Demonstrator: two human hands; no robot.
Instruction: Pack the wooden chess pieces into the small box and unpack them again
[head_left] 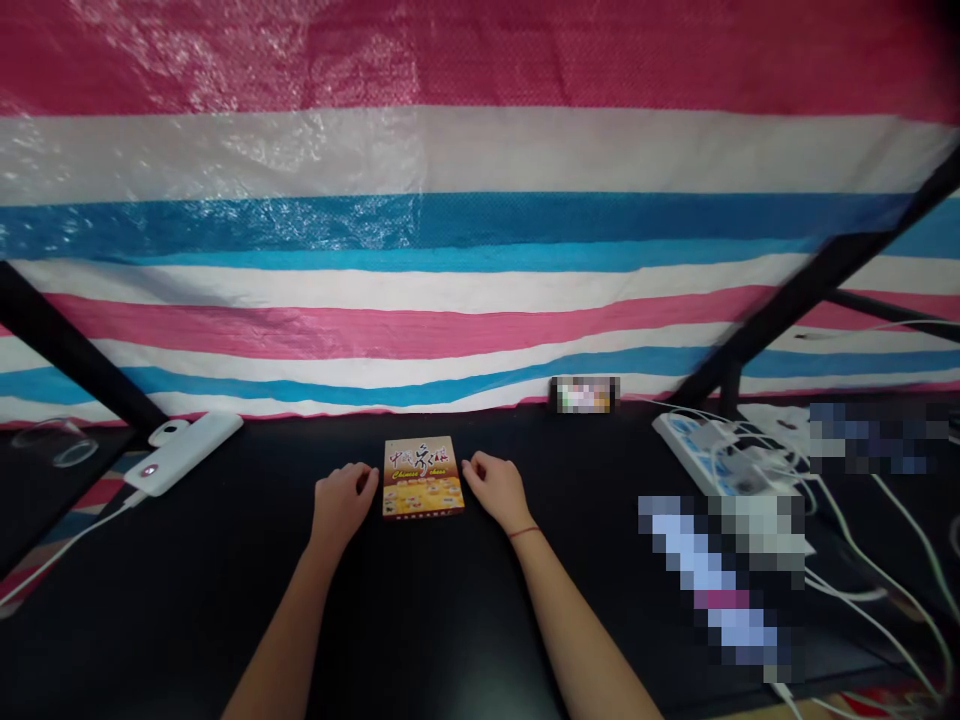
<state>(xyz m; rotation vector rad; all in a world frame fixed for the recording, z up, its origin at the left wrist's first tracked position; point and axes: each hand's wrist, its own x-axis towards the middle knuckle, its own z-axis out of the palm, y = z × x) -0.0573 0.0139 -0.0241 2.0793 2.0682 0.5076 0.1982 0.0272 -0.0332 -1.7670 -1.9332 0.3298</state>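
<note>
A Chinese chess box (424,478) lies flat on the black table (420,620), its printed lid facing up. To its left rests my left hand (345,500), fingers curled in and the thumb side toward the box. My right hand (499,490) is on the other side, loosely closed, with a thin red band at the wrist. Both hands lie close to the box's sides without gripping it. Nothing shows inside either hand.
At the left is a white device (184,455) with a cable. A power strip (694,460) with tangled white cables stands at the right, near a blurred-out slim object (712,580). A small pixelated item (585,395) sits at the back, before the striped sheet (450,330).
</note>
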